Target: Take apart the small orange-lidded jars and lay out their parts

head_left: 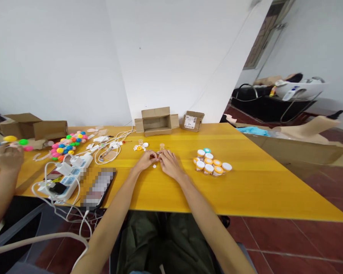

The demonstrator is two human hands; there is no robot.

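My left hand (pixel 146 159) and my right hand (pixel 168 161) meet over the middle of the yellow table (pixel 246 190). Both have their fingers bent together around something too small to make out. A small white piece (pixel 154 166) lies on the table just below the fingertips. Behind the right hand stands a small clear cup (pixel 162 146). Small white and orange pieces (pixel 138 147) lie beyond the left hand, with a round white lid (pixel 145 145) beside them. To the right, several clear jars with white, orange and teal lids (pixel 208 168) are grouped together.
Two open cardboard boxes (pixel 157 123) (pixel 193 121) stand at the back edge. At left are a phone (pixel 98 190), a power strip (pixel 74 179) with white cables, colourful balls (pixel 65 146) and another person's hand (pixel 10 158).
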